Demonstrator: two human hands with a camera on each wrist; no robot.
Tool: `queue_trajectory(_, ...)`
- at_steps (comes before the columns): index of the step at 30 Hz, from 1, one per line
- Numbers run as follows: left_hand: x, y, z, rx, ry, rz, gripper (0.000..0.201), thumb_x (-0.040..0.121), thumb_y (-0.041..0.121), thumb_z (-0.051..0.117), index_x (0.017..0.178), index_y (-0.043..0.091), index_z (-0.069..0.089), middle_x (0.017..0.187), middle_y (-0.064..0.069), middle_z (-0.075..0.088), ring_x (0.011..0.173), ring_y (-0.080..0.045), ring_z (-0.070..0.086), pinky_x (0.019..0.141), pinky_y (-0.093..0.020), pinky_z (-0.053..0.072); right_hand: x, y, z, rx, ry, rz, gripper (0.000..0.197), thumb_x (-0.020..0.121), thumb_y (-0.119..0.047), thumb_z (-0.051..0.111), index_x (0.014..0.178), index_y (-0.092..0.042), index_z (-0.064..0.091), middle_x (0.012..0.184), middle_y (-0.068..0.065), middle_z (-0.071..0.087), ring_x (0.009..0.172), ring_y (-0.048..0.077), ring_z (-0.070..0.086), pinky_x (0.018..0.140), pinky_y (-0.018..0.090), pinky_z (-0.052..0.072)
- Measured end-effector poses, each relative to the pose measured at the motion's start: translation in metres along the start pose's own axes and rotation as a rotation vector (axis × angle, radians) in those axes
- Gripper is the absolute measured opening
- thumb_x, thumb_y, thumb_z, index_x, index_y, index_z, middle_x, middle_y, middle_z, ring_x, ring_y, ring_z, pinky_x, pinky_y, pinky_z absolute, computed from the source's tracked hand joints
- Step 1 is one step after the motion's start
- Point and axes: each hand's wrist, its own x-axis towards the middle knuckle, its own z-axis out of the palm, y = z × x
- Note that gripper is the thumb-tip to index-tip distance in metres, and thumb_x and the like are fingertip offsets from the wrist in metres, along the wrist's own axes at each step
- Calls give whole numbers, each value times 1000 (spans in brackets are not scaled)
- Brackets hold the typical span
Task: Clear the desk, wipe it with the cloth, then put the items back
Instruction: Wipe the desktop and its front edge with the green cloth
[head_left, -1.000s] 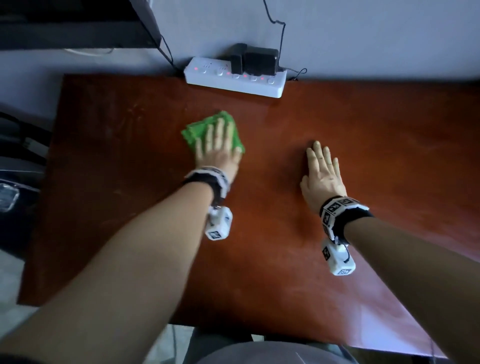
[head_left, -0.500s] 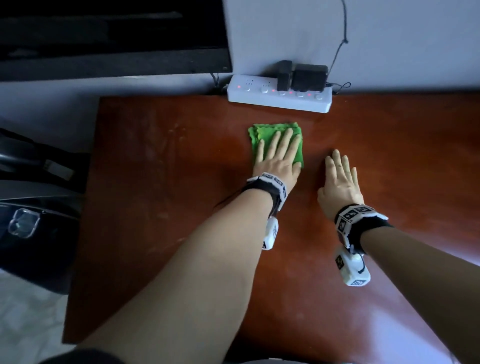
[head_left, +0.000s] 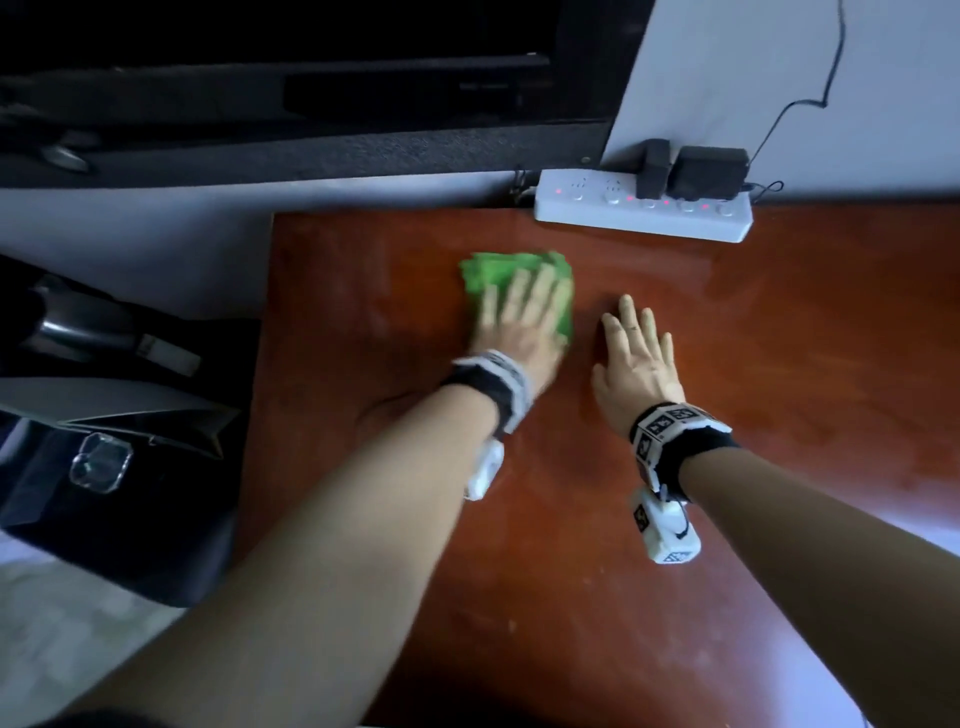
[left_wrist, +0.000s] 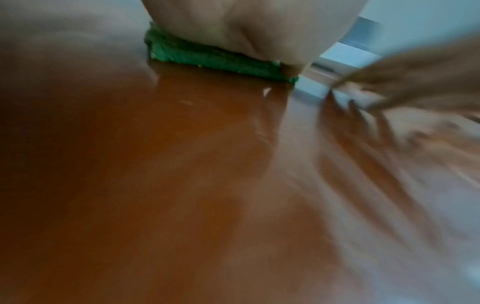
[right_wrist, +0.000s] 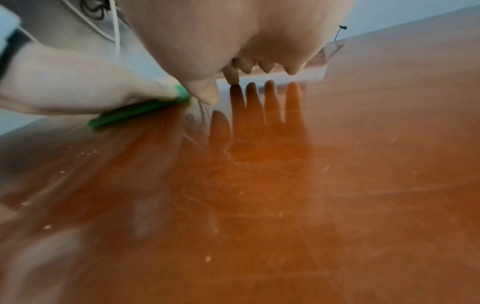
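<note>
Two hands lie flat on the red-brown surface (head_left: 597, 597): the left hand (head_left: 519, 332), fingers straight, presses the green cloth (head_left: 493, 270) near the far left corner; the right hand (head_left: 636, 364) rests open just beside it, holding nothing. Bare wood runs rightward and nearward. A white power strip (head_left: 644, 213) sits along the far edge, against the pale wall (head_left: 779, 78).

Left hand (head_left: 514, 332) lies flat on the cloth (head_left: 491, 273) on the counter (head_left: 779, 364). Right hand (head_left: 636, 364) rests beside it; a power strip (head_left: 641, 215) sits behind.
</note>
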Motion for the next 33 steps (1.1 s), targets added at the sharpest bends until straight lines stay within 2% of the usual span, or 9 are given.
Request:
queue_trajectory(3, 1, 28, -2, -28, -75, 94, 70, 93, 42, 40, 156, 27, 16, 164, 7, 10, 151, -18, 7, 120, -50, 3, 5, -2, 2, 1, -2, 19, 67, 94, -19, 44, 155, -12, 16, 165, 2, -1, 151, 25, -3, 122, 45, 2)
queue_trajectory(6, 9, 2, -8, -40, -86, 95, 69, 92, 41, 44, 156, 28, 20, 163, 8, 14, 150, -17, 12, 120, -49, 6, 11, -12, 4, -10, 14, 27, 68, 95, -20, 45, 155, -9, 15, 165, 4, -1, 151, 25, -3, 122, 44, 1)
queue_trajectory(9, 28, -64, -13, -56, -21, -132, 68, 93, 42, 43, 155, 26, 21, 162, 5, 18, 149, -20, 18, 118, -50, 13, 18, -28, 10, -29, 5, 7, 70, 95, -21, 45, 156, -11, 11, 165, 3, -6, 151, 26, -4, 122, 44, 0)
queue_trajectory(14, 30, -198, -27, -127, 18, -506, 66, 99, 40, 37, 157, 25, 10, 164, 3, 4, 151, -20, 6, 118, -52, 6, 24, -63, 24, -140, -53, -181, 72, 97, -26, 45, 157, -16, 6, 163, -1, -15, 151, 25, -7, 121, 46, 0)
queue_trajectory(18, 22, -216, -25, -151, 48, -628, 65, 99, 38, 34, 157, 22, 10, 165, 0, 0, 151, -23, 2, 118, -56, 3, 31, -79, 28, -158, -74, -142, 73, 99, -31, 43, 157, -16, 2, 163, -1, -16, 151, 27, -7, 121, 48, 1)
queue_trajectory(20, 25, -193, -23, -147, 25, -561, 64, 99, 39, 34, 157, 20, 14, 164, -5, 7, 150, -27, 8, 116, -55, 6, 38, -84, 27, -152, -67, -114, 72, 98, -31, 42, 157, -17, 2, 163, -1, -15, 151, 28, -7, 121, 51, 1)
queue_trajectory(23, 12, -132, -16, -75, -16, -221, 65, 92, 44, 31, 153, 23, 29, 160, -2, 26, 146, -26, 26, 115, -51, 18, 46, -92, 26, -126, -34, -86, 70, 97, -29, 42, 157, -16, 8, 164, -1, -9, 151, 28, -4, 121, 51, 1)
queue_trajectory(27, 5, -111, -11, -63, -42, -5, 67, 90, 46, 37, 154, 29, 25, 162, 8, 20, 148, -17, 20, 118, -49, 12, 49, -102, 31, -113, -12, -51, 69, 97, -28, 41, 157, -14, 10, 165, -1, -4, 151, 30, -4, 121, 51, 1)
queue_trajectory(33, 46, -232, -30, -85, 29, -433, 66, 98, 42, 35, 157, 22, 12, 164, -2, 10, 150, -24, 10, 118, -55, 11, 53, -93, 27, -150, -73, -72, 71, 100, -36, 37, 157, -20, -1, 164, -5, -13, 151, 26, -9, 122, 47, -1)
